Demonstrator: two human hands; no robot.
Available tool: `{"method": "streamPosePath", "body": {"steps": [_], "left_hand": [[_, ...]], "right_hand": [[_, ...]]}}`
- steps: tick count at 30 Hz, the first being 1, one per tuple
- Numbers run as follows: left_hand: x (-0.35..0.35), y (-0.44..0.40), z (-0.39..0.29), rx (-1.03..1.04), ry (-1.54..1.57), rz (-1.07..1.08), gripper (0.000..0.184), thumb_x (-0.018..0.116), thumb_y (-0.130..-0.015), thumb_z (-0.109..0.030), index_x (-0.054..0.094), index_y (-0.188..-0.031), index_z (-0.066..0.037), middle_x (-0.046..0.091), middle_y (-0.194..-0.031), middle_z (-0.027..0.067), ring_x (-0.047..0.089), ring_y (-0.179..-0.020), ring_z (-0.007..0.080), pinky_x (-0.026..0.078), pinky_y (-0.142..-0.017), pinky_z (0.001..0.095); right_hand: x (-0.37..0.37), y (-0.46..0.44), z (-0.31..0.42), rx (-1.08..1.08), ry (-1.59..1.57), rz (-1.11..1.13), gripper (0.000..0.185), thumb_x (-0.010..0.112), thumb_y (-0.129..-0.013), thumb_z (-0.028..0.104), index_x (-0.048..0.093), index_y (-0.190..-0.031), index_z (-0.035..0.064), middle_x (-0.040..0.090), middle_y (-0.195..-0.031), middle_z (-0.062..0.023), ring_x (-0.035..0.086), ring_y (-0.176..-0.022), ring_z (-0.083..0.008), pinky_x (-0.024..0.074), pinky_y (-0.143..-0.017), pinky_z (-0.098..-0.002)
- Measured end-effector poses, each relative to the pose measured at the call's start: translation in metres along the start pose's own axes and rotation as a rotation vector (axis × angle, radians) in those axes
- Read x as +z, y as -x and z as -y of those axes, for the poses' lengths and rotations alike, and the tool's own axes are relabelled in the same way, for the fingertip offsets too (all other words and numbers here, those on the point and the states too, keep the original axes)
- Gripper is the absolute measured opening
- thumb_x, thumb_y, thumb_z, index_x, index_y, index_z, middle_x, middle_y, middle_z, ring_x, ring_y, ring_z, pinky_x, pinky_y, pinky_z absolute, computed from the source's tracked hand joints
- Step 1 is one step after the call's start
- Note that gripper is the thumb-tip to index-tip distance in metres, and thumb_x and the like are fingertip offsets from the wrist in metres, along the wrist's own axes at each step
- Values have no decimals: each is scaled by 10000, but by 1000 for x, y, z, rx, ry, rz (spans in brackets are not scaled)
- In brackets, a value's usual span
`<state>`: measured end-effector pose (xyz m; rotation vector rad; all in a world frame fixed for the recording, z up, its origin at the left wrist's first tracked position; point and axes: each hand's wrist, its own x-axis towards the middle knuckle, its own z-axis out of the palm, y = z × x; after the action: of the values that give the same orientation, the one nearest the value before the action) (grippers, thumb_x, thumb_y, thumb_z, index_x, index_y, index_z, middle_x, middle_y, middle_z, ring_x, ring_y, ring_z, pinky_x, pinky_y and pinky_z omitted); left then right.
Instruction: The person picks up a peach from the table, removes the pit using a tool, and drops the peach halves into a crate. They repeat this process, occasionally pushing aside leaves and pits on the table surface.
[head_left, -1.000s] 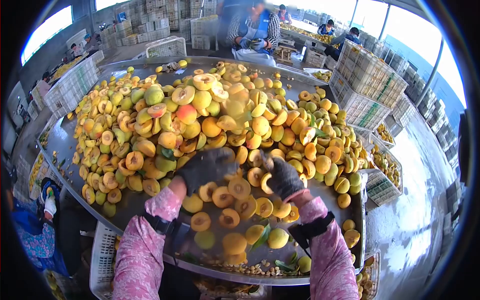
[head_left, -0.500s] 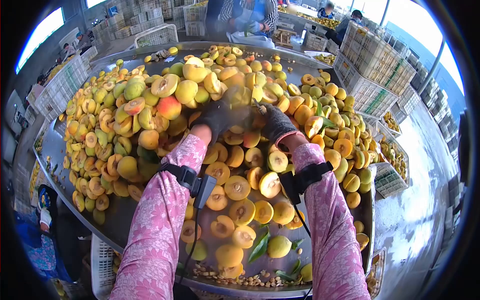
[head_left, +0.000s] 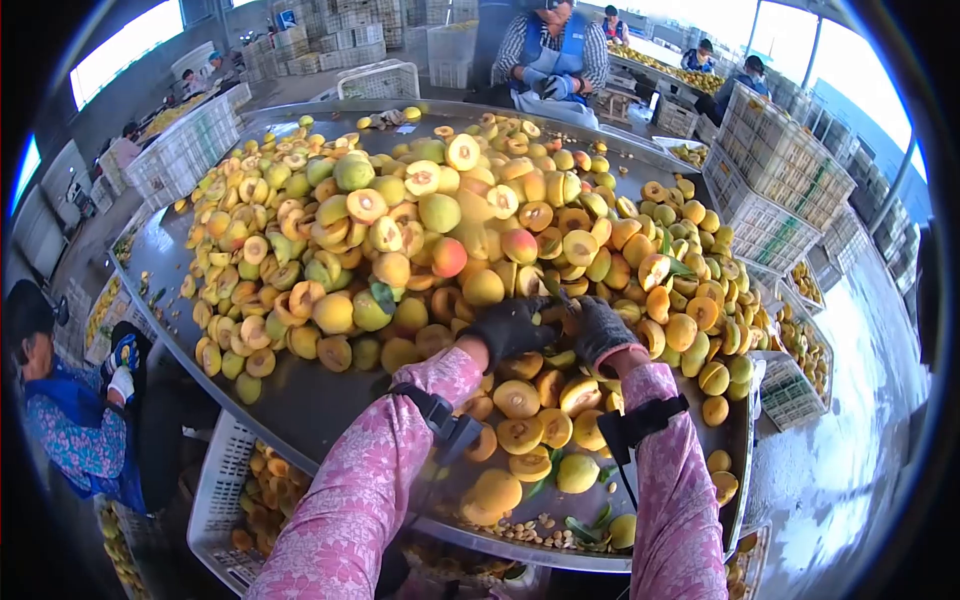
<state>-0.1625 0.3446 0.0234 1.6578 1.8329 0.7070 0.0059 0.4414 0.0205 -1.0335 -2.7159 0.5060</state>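
Observation:
Dark-gloved, my left hand (head_left: pixel 512 328) is closed at the front of a big heap of yellow stone fruit (head_left: pixel 395 270), apricot-like, many cut in half. Close beside it is my right hand (head_left: pixel 603 332), also gloved, with its fingers curled. A small yellow-green bit shows between the two hands, but the fingers mostly hide it. A thin dark thing sticks out by the right fingertips; I cannot tell what it is. Halved fruit (head_left: pixel 518 398) with brown hollows lie just below my hands. Loose pits (head_left: pixel 530 530) are strewn along the near edge of the metal table (head_left: pixel 290 395).
Stacked white crates (head_left: pixel 775 165) stand at the right, and a crate of fruit (head_left: pixel 225 480) sits below the table's left edge. Opposite me a person in a blue apron (head_left: pixel 550 60) works. Another person (head_left: pixel 75 420) is at the left.
My view has shifted, so the table and heap appear more to the right and more of the left side shows. Both hands have drawn back from the heap's middle toward its near edge, staying together.

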Motion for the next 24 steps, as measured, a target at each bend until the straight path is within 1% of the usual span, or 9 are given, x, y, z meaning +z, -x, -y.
{"method": "streamPosePath", "body": {"steps": [4,8,12,13,16,18,19,22,24], "left_hand": [[-2,38,-23,42,-4,37,652,622,-768,-452,467,-1280,-78,595,-1106,213,584,-1012,336,451,-879,382],[28,66,-19,287,-110,-217,614,656,-769,-384,471,-1266,-74,547,-1172,221,539,-1074,355,432,-903,406],[34,87,-13,116,210,-252,531,665,-794,-273,483,-1226,-24,532,-1190,212,497,-1133,332,397,-956,388],[52,72,14,288,256,-486,473,639,-824,-207,476,-1229,-23,543,-1177,196,511,-1122,299,402,-964,372],[5,104,12,591,59,-355,396,540,-890,-168,462,-1245,-12,526,-1210,173,505,-1135,265,414,-966,345],[-10,136,-11,343,960,-203,370,474,-924,-175,459,-1249,1,513,-1230,151,494,-1147,249,426,-955,330],[-13,149,-18,244,1242,-157,368,456,-933,-180,456,-1248,10,510,-1236,147,490,-1154,247,432,-949,326],[-16,181,-42,16,2045,92,351,437,-944,-147,452,-1244,35,509,-1245,141,486,-1167,235,449,-934,313],[-12,213,-70,292,1259,-156,348,490,-905,-73,461,-1233,41,521,-1236,140,504,-1151,220,454,-928,310]], "right_hand": [[-6,34,21,-12,-46,-52,281,578,-799,191,583,-1030,29,559,-1037,-237,527,-974,-414,437,-862,-443],[16,59,9,-100,14,-47,388,590,-762,184,544,-1118,38,536,-1115,-213,518,-1007,-401,431,-898,-435],[-6,101,19,-93,116,117,506,575,-768,165,468,-1256,88,504,-1211,-174,474,-1119,-365,416,-941,-408],[-1,109,10,-80,55,87,525,589,-748,153,466,-1254,86,508,-1200,-174,474,-1118,-365,417,-940,-406],[-6,132,8,-102,-54,-147,532,623,-681,77,464,-1189,70,537,-1096,-189,504,-1061,-373,442,-883,-396],[-29,152,36,54,-239,-193,513,625,-672,46,457,-1157,63,555,-1026,-196,528,-1003,-391,457,-839,-396],[-29,164,44,154,-404,-252,431,632,-728,38,452,-1118,65,569,-889,-132,592,-807,-313,487,-687,-353],[-50,207,98,430,-1320,91,368,633,-795,74,453,-1116,78,543,-819,-45,570,-653,-178,470,-566,-287],[-51,229,133,433,-1355,161,339,631,-824,100,456,-1114,92,517,-813,6,530,-599,-95,435,-491,-243]]}}
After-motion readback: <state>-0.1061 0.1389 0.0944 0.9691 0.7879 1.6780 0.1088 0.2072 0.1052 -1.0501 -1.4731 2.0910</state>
